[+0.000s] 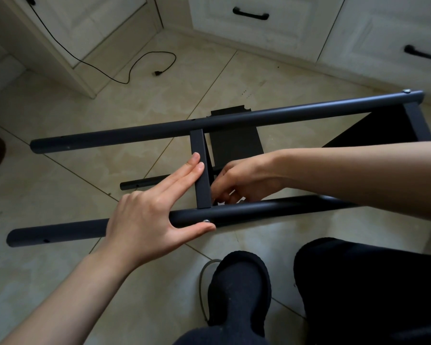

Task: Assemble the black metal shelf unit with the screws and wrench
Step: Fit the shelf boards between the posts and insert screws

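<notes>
Currently the shelf frame (234, 120) lies on its side on the tiled floor (60, 170), centre of view. Two long black tubes run roughly 9 to 3 o'clock: far tube (259, 115) above, near tube (259, 209) below. A flat black crossbar (200, 170) spans between them at centre.

Left hand (147, 215) comes in from 7 o'clock, fingers straight and spread. Fingertips (197, 161) rest on the left edge of the crossbar; thumb lies along the underside of the near tube, just beside a silver screw (206, 221) in that tube.

Right hand (244, 180) reaches in from 3 o'clock, fingers curled down behind the crossbar right above the near tube. It seems to pinch something small there; can't tell what.

Second screw (406, 91) sits at the far tube's 2 o'clock end, where a black end panel (418, 123) joins. A flat black shelf plate (234, 143) lies on the floor behind the frame. A short loose tube (144, 183) lies on the floor at 9 o'clock of the crossbar.

White cabinets (259, 26) at 12 o'clock, black power cord (135, 66) trailing on the floor at 11. A black slipper (239, 282) and a dark trouser leg (371, 282) at 5 o'clock.
</notes>
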Action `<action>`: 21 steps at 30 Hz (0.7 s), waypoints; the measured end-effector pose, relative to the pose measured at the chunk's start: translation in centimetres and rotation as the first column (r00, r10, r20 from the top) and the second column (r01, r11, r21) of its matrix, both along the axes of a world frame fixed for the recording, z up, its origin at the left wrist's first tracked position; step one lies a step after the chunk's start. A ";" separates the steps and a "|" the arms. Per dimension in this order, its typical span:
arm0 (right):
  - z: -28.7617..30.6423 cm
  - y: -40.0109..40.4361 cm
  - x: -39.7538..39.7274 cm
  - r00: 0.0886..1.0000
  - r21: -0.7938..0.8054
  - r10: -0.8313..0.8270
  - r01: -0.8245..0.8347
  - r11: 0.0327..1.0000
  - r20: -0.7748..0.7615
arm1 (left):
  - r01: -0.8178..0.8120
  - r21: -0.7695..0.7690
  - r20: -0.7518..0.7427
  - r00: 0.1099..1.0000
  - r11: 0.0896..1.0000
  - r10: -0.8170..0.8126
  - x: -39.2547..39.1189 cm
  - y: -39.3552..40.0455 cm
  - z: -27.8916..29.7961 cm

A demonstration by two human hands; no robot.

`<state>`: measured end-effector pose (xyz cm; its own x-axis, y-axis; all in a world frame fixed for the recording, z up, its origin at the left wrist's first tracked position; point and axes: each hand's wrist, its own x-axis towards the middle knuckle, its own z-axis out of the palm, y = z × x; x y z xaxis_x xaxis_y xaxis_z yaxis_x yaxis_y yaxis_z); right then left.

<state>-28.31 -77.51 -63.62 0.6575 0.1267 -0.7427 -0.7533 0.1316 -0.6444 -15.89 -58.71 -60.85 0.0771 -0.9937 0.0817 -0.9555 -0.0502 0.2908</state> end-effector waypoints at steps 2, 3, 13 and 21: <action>0.0 -0.2 0.0 1.000 0.011 -0.004 0.004 1.000 -0.002 | 0.000 -0.001 -0.002 1.000 1.000 0.000 0.0 0.0 0.0; 0.0 -0.2 0.0 1.000 0.007 -0.005 0.005 1.000 -0.002 | 0.000 -0.002 -0.003 1.000 1.000 0.000 -0.1 0.0 0.0; -1.3 0.6 0.0 0.999 0.031 -0.038 0.038 0.999 0.008 | 0.004 -0.002 -0.002 1.000 1.000 -0.004 0.0 0.0 0.1; -0.1 -0.2 -0.5 1.000 0.014 0.000 0.000 1.000 0.014 | 0.007 -0.009 -0.011 1.000 1.000 -0.007 0.0 0.0 0.0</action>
